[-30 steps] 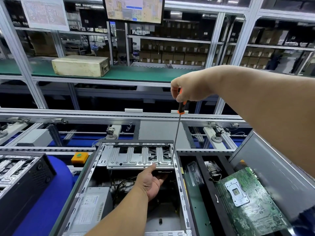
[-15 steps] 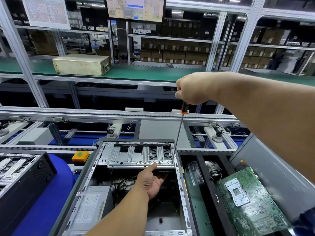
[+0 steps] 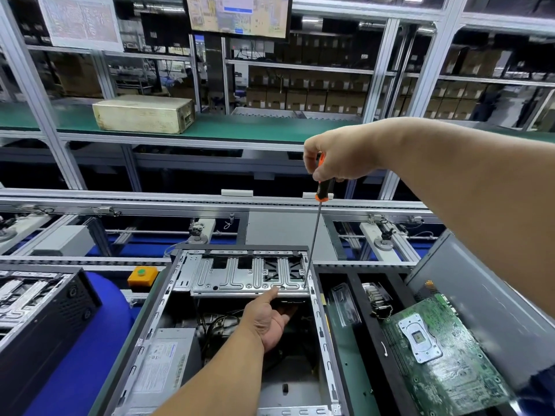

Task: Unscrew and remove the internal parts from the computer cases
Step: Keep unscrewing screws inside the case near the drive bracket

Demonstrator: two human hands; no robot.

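Far left at 9 o'clock, a second black computer case (image 3: pixel 45 298) lies on a blue surface, with an orange button box (image 3: pixel 142 275) just past it. Up at 11 o'clock a beige box (image 3: pixel 144 114) sits on the green shelf. Centre, 6 o'clock: open computer case (image 3: pixel 168 310), power supply (image 3: pixel 163 367) in its near-left corner, silver drive cage (image 3: pixel 246 273) across the far end. Left hand (image 3: pixel 268 321) reaches in palm up, thumb lying against the cage's near edge, fingers tucked under it; whether they curl round anything cannot be told. Right hand (image 3: pixel 336 154) at 1 o'clock, raised above the case, fingers wrapped round the orange-black handle of a long screwdriver (image 3: pixel 313 232), whose shaft runs down to the cage's near-right corner, tip at a screw hole. At 4 o'clock a green motherboard (image 3: pixel 444 355) lies flat in a black tray (image 3: pixel 372 340) beside the case, with a grey panel (image 3: pixel 486 298) leaning just behind it.
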